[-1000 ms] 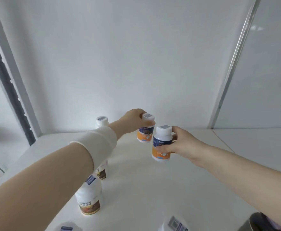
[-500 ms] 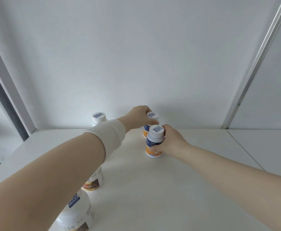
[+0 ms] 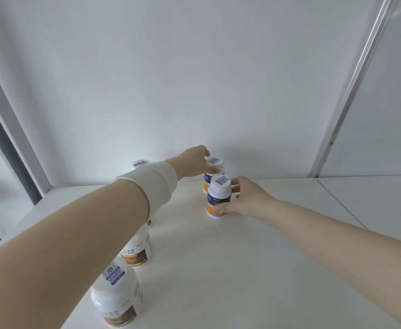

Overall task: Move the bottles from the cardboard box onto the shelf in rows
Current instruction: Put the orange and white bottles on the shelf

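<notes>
1. Head view, left side: white round plastic bottles with brown labels stand in a line from near to far on the white flat shelf. I see the nearest bottle, the second bottle, and the back bottle, which shows only its cap past my arm.
2. A white cloth wrist wrap sits on my left forearm.
3. My left hand reaches towards the far wall. Its fingers are curled on the cap of the far blue-and-orange bottle, which is white plastic with a barcode sticker on top.
4. Just nearer, my right hand has thumb and fingers wrapped round the near blue-and-orange bottle.
5. A second ago the near one hung in the air. Now both look set down upright, one close behind the other, starting a second row to the right of the first. I judge both ready to let go.
6. The cardboard box is out of view.
</notes>
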`<state>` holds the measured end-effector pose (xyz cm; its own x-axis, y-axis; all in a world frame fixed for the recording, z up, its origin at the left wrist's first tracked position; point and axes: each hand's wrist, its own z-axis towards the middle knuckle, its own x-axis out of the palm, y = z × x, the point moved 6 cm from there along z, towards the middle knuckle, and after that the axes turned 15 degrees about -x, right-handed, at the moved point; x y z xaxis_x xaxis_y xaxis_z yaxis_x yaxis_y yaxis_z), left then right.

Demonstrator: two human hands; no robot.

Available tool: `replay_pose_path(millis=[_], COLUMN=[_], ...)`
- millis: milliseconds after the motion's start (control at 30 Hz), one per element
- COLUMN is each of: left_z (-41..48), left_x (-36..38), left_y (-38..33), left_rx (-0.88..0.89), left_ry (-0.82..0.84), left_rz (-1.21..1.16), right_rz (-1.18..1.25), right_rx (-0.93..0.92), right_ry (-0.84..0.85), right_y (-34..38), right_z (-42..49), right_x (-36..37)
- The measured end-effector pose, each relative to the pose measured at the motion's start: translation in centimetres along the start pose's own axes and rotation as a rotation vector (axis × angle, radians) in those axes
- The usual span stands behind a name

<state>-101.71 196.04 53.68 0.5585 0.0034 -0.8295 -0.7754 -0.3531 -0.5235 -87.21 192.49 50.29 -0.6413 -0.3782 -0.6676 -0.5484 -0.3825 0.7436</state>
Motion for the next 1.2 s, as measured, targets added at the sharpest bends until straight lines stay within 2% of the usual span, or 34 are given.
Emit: replay_pose_path(millis=[167,267,433,533,733,867,1033,1200], left_z=[-4.2,-8.6,-18.5,-24.6,-36.3,-43.5,-51.5,-58.9], left_x=[-2.9,-4.6,-5.0,-4.5,-4.7,-5.2,-6.9,-8.3], left_y=[-0.6,-1.2,-1.3,-0.1,4.8,9.8,18.0,29.1], left_rx=[0.035,0.061,0.114,0.103,-0.047,-0.157,-0.306,-0.479], left_ry=[-0.108,-0.265,-0.576,-0.674,-0.697,-0.654,-0.614,-0.555], left_rz=[0.149,0.393,0.892,1.018,1.077,1.111,1.119,1.063], right_rz=[-0.230,-0.371,-0.629,-0.708,-0.841,-0.800,-0.800,-0.760], right_rx=[-0.060,-0.097,-0.217,-0.316,-0.532,-0.659,-0.792,-0.930], right_ry=[0.000,0.000,-0.093,-0.107,-0.047,0.031,0.155,0.285], right_y=[2.1,4.1,8.0,10.3,15.9,20.2,26.2,32.5], right_z=[-2.2,-4.4,-10.2,-14.1,-21.7,-26.3,-30.7,-34.7], right_x=[-2.4,-3.2,-3.5,-2.4,3.3,8.6,17.2,28.8])
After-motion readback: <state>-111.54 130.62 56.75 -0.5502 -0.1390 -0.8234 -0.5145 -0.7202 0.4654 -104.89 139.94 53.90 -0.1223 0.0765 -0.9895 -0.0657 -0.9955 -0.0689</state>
